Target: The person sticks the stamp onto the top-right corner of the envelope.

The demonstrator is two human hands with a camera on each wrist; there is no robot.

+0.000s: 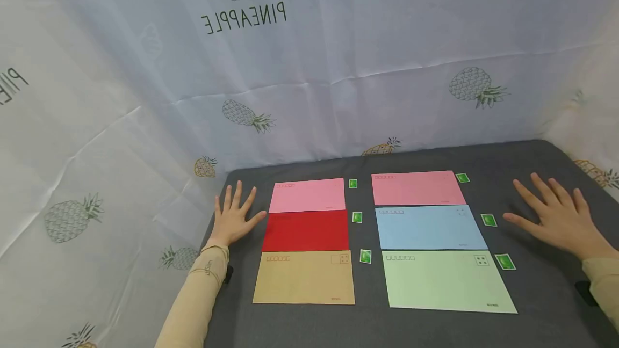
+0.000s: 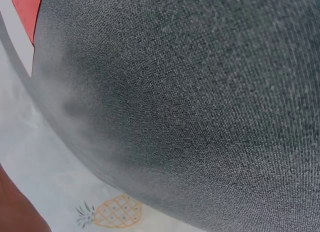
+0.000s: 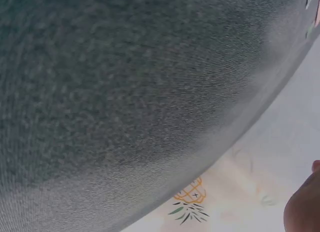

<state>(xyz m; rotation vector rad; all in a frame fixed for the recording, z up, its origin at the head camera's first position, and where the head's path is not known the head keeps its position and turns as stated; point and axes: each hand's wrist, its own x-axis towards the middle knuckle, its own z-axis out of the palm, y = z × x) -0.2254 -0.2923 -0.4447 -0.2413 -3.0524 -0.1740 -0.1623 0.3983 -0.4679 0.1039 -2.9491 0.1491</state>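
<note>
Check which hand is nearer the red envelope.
Left. The left hand is just left of the red envelope; the right hand is well to its right, beyond the blue envelope.

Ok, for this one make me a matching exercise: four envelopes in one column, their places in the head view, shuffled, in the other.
Envelopes:
1. Red envelope
2. Tan envelope
3. Blue envelope
4. Pale green envelope

Places:
A. Right-hand group, nearest the camera
B. Left-hand group, middle
C. Right-hand group, middle
D. Left-hand group, nearest the camera

Right pairs: 1-B, 2-D, 3-C, 4-A
</note>
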